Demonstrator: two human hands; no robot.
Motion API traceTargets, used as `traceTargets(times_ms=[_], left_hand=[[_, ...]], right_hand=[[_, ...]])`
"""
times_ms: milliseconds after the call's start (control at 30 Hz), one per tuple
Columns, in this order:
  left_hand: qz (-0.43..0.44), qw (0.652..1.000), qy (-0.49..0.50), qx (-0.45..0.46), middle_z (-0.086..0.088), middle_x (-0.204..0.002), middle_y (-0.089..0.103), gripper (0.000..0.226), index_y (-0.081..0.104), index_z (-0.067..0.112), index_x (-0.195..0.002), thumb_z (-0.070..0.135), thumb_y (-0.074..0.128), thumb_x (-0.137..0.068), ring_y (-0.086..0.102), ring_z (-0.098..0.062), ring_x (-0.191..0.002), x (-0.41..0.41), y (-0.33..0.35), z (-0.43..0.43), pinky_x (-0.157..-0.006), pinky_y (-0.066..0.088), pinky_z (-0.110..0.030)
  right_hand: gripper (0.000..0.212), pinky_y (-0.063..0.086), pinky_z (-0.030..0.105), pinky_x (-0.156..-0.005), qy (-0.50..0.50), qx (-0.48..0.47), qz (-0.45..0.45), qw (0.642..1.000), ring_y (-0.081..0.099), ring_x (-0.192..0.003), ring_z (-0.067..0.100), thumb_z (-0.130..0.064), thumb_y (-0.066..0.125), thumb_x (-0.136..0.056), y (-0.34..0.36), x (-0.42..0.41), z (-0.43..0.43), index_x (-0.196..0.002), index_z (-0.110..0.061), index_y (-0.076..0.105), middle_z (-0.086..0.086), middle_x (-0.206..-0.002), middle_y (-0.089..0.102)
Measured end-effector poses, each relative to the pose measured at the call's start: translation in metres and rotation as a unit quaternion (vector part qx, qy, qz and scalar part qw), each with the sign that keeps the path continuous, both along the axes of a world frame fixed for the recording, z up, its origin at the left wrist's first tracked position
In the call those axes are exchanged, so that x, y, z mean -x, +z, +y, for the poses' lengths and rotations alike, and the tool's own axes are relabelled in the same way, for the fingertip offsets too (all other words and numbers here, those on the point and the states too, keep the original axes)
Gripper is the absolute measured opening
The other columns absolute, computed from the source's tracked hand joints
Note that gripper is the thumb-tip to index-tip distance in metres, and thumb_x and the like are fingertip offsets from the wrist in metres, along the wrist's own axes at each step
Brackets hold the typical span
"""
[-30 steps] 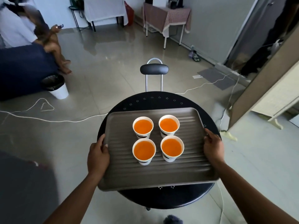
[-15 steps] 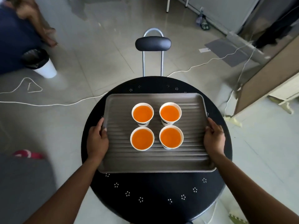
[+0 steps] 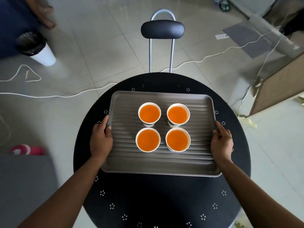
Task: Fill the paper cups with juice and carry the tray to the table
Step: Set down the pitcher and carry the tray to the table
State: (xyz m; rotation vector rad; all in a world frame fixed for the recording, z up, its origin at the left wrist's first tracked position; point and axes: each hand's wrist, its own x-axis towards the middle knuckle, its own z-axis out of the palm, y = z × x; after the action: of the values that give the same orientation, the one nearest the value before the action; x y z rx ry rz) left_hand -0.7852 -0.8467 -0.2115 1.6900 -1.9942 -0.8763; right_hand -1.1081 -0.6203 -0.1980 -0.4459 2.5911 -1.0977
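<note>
The ribbed grey tray (image 3: 125, 165) lies over the middle of the round black surface (image 3: 164, 199). Four paper cups (image 3: 149, 114) of orange juice (image 3: 177, 140) stand in a square at its centre. The left hand (image 3: 101, 139) grips its left rim, the right hand (image 3: 221, 142) its right rim.

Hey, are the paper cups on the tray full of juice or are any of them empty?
Full: all four paper cups stand upright on the tray, each showing orange juice close to its rim.
</note>
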Motion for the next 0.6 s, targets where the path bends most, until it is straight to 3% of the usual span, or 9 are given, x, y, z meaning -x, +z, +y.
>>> traceTargets(times_ms=[200,367,600], left_hand=[[-0.021,1.0,0.001,-0.002,-0.011,-0.131,0.05,0.044,0.042,0.027,-0.144,0.022,0.044,-0.1,0.053,-0.03,-0.115,0.007,-0.009,0.0,-0.091,0.044,-0.039],[-0.046,0.999,0.007,0.0,-0.01,-0.124,0.051,0.045,0.04,0.027,-0.146,0.022,0.043,-0.101,0.055,-0.027,-0.107,0.009,-0.012,0.004,-0.08,0.04,-0.032],[-0.068,0.998,-0.005,0.008,-0.008,-0.128,0.05,0.046,0.038,0.03,-0.146,0.024,0.043,-0.101,0.056,-0.029,-0.108,0.004,-0.016,0.007,-0.081,0.045,-0.039]], right_hand=[[0.043,0.038,0.027,-0.091,0.008,-0.002,-0.003,1.0,0.055,-0.105,0.025,-0.009,0.047,-0.099,-0.011,0.01,-0.005,-0.14,-0.017,0.054,0.011,-0.111,0.057],[0.042,0.044,0.037,-0.095,0.013,-0.004,-0.004,1.0,0.057,-0.106,0.03,-0.011,0.048,-0.099,-0.017,0.013,-0.005,-0.14,-0.019,0.054,0.012,-0.112,0.057],[0.043,0.045,0.039,-0.088,0.033,-0.04,0.029,0.998,0.057,-0.108,0.034,-0.012,0.046,-0.1,-0.019,0.011,-0.004,-0.142,-0.02,0.051,0.015,-0.122,0.057]])
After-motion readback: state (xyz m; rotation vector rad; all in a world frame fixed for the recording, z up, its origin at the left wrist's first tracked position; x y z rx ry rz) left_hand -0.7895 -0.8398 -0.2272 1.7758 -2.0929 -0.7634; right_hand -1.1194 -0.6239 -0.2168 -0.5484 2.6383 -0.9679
